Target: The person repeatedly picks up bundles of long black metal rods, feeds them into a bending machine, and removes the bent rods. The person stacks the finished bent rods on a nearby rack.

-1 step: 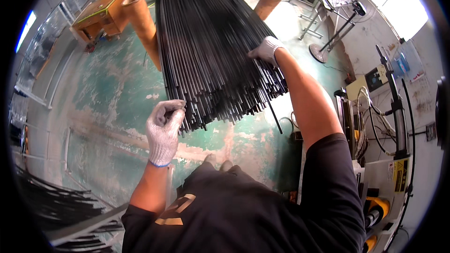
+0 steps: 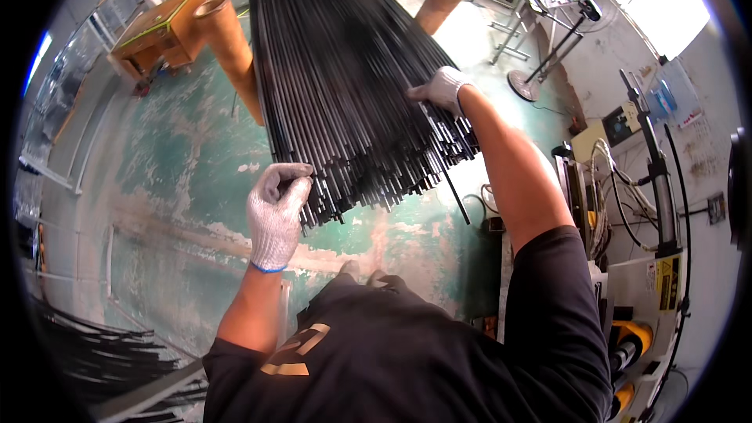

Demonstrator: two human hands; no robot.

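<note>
Head view, Speaker 1: State largest item.
Speaker 2: Worn green floor, below left hand and right hand.
Speaker 1: Next in size?
Speaker 2: Bundle of black rods, spread between both hands and running away beyond; uneven near ends just right of left hand and on body side of right hand.
Speaker 1: Continue in descending order.
Speaker 2: Wooden desk, well beyond left hand. Tall brown tube, beyond left hand, near left edge of bundle. Standing fan, beyond right hand, well to the right. Shorter brown tube, beyond right hand, near right edge of bundle.
Speaker 1: Report hands.
Speaker 2: Both in pale knit gloves. Left: curled, thumb near forefinger, fingertips at near-left corner of bundle; cannot tell of any rod in grip. Right: partly open, laid on right edge of bundle; cannot tell of any hold underneath.
Speaker 1: Smallest?
Speaker 2: Single projecting rod, on body side of right hand, extending past neighbouring ends.
</note>
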